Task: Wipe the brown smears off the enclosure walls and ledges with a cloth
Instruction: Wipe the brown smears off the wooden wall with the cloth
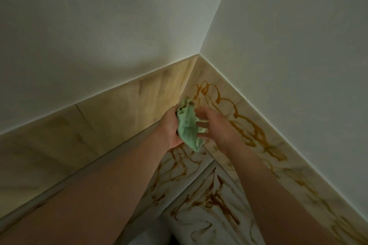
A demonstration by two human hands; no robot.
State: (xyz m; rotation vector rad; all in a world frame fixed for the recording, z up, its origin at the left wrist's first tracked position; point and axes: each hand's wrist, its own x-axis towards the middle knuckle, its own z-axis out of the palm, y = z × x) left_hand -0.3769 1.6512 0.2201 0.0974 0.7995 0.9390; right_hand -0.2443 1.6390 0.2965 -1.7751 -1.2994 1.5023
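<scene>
Brown smears (250, 125) cover the right wall panel (214, 74) from the corner outward, and more run over the ledge (201, 162) and the face below it (211, 205). The left wall panel (119, 111) shows almost no brown.

Step in hand (judgement): re-bunching the cloth between passes, not wiping. Cloth is off the surface, held in front of the corner.

Hands:
1. Left hand (169, 127) grips the green cloth (187, 127), fingers curled round its left edge; cloth hangs crumpled, lower end drooping toward the ledge.
2. Right hand (219, 125) is spread, holding nothing firmly; its fingers (202, 124) are straight and touch the cloth's right side. Whether they pinch a fold I cannot tell.

Position: cloth sits between the 2 hands, just in front of the corner seam. Nearest smears start just beside the right hand, on the panel behind it; ledge smears lie directly below the cloth.

Progress (judgement): early. Most of the visible brown is untouched.

Next move calls for: a clean fold turned outward, 1 hand taking the cloth flat against the right panel at the corner, then firm strokes along the panel away from the corner. Ledge and lower face after that, so drips from above do not re-soil them.
</scene>
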